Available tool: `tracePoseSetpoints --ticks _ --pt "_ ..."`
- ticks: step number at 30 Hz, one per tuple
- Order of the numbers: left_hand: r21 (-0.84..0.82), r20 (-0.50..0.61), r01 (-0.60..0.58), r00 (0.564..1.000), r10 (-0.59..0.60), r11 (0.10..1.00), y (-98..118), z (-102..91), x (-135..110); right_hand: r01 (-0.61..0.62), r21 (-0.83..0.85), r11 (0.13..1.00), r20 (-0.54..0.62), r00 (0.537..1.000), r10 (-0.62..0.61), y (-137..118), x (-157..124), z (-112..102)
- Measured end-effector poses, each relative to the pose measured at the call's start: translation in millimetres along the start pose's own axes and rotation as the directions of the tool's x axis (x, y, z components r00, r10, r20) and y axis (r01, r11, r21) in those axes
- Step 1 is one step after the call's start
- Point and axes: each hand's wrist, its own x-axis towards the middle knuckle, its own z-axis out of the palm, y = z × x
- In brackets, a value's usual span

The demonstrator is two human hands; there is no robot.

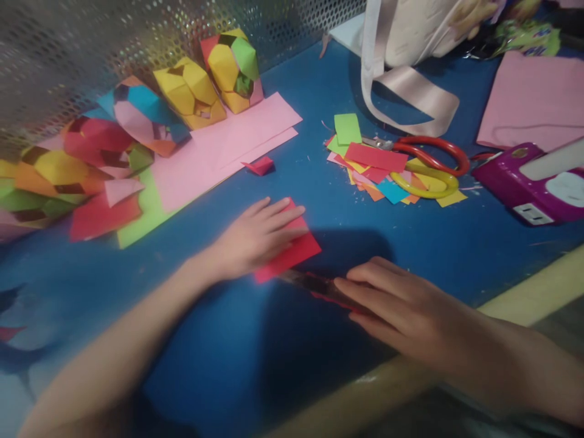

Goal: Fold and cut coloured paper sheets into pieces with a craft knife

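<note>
My left hand [262,234] lies flat with fingers spread, pressing a piece of red paper [301,246] onto the blue tabletop. Closed around a slim, dark cutter knife with red edging [319,286] is my right hand [404,298]. The knife is blurred; its greyish tip points left at the paper's lower edge, and whether it touches cannot be told. Beyond my left hand sits a small folded red paper piece [261,166].
Folded paper models [187,91] line the perforated metal panel [137,36] beside pink sheets [228,140]. Scissors [431,155] rest on paper scraps [374,161]. A purple power strip [533,188], pink stack [538,97] and bag strap [410,91] are at right. A pale table edge [524,292] runs nearby.
</note>
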Motion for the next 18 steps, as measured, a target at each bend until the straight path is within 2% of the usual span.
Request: tracePoseSetpoints --ticks 4,10,18 --pt "-0.017 0.005 0.007 1.000 -0.007 1.000 -0.4 0.1 0.8 0.050 -0.040 0.998 -0.019 0.999 -0.050 0.5 0.0 2.9" --pt "-0.031 0.009 0.030 1.000 -0.030 0.999 -0.3 0.1 1.5 0.018 -0.016 1.000 -0.018 1.000 -0.019 -1.1 2.6 4.0" --pt "-0.013 0.002 0.036 0.999 -0.036 0.999 1.3 1.0 2.7 0.054 -0.020 0.998 -0.017 0.998 -0.054 -3.0 2.9 4.6"
